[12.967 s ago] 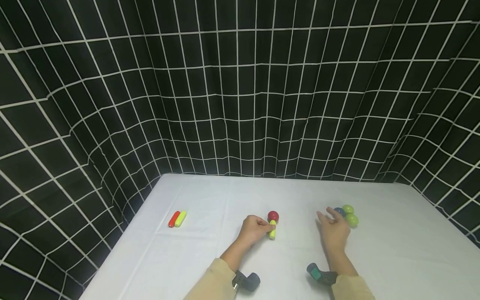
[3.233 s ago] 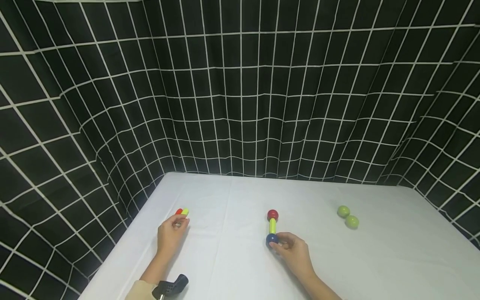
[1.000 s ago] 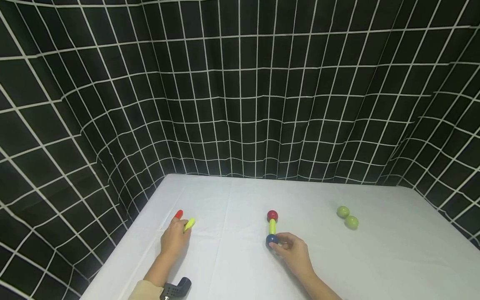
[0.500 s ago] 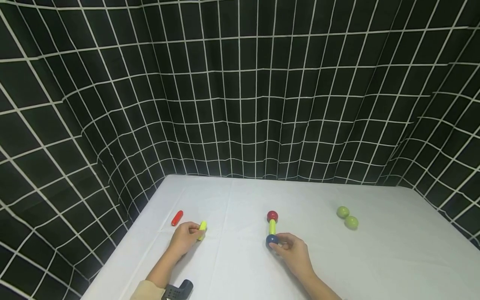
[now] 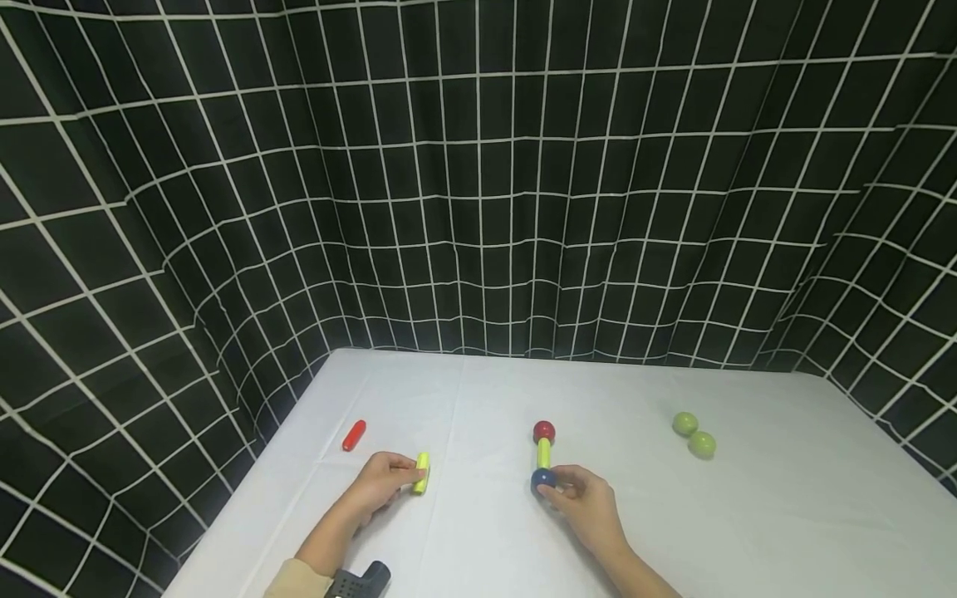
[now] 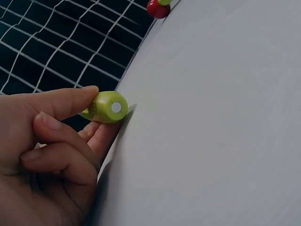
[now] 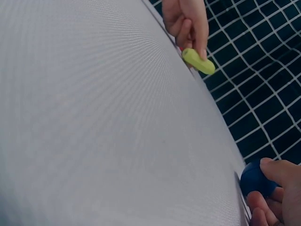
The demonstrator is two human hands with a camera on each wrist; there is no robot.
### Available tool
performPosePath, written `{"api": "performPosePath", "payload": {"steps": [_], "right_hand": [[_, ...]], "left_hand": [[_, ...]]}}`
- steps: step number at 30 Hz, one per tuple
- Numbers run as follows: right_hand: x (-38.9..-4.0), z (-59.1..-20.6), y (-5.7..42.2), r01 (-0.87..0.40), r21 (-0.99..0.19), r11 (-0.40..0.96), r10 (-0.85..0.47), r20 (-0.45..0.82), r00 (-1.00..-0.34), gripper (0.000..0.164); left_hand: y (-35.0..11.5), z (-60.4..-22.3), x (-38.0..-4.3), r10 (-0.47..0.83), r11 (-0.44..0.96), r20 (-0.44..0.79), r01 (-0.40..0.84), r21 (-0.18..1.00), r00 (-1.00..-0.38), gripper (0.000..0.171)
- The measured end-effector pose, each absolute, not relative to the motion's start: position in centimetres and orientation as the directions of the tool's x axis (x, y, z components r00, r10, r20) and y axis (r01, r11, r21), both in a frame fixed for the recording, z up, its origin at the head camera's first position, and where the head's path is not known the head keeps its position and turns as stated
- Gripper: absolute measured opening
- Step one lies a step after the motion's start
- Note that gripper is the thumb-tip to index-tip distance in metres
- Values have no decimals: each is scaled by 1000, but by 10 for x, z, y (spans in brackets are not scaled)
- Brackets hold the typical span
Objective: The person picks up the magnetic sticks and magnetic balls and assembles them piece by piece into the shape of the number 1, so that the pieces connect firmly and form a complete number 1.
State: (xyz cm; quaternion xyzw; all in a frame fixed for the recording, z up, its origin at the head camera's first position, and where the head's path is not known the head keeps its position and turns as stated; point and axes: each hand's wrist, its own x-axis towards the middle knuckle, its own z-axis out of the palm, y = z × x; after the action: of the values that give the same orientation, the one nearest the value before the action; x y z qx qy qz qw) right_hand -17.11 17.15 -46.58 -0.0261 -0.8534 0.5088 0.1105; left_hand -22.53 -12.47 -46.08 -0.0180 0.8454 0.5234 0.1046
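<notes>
My left hand (image 5: 385, 482) pinches a yellow-green magnetic rod (image 5: 422, 473) between thumb and fingers, close over the table. In the left wrist view a pale round disc shows on the end of this rod (image 6: 111, 107). My right hand (image 5: 586, 504) holds a blue ball (image 5: 543, 479) between thumb and fingertips at the table's middle. A second yellow-green rod (image 5: 543, 453) runs from that ball to a red ball (image 5: 544, 432) farther back, the three in one line. The right wrist view shows the blue ball (image 7: 257, 180) in the fingers.
A red rod (image 5: 354, 435) lies on the white table (image 5: 478, 540) at the left, behind my left hand. Two green balls (image 5: 684, 423) sit side by side at the right. A black curtain (image 5: 493, 208) with a white grid stands round the back and sides.
My left hand has taken the yellow-green rod from beside the red rod and carried it right and nearer. Earlier, the blue ball came from the green balls to the first rod's end.
</notes>
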Motion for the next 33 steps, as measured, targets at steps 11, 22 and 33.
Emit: {"api": "performPosePath", "payload": {"steps": [11,22,33], "right_hand": [[-171,-464,170,-61,-866,496,160,160,-974,35],[-171,-463,171,-65,-873,484,148,155,-977,34],[-171,-464,171,-54,-861,505,156,153,-976,33]], "left_hand": [[-90,-460,-210,281,395,-211,-88,915,-936,39],[-73,-461,-201,333,367,-215,-84,926,-918,39],[-58,-460,-196,350,356,-201,-68,932,-915,35]]}}
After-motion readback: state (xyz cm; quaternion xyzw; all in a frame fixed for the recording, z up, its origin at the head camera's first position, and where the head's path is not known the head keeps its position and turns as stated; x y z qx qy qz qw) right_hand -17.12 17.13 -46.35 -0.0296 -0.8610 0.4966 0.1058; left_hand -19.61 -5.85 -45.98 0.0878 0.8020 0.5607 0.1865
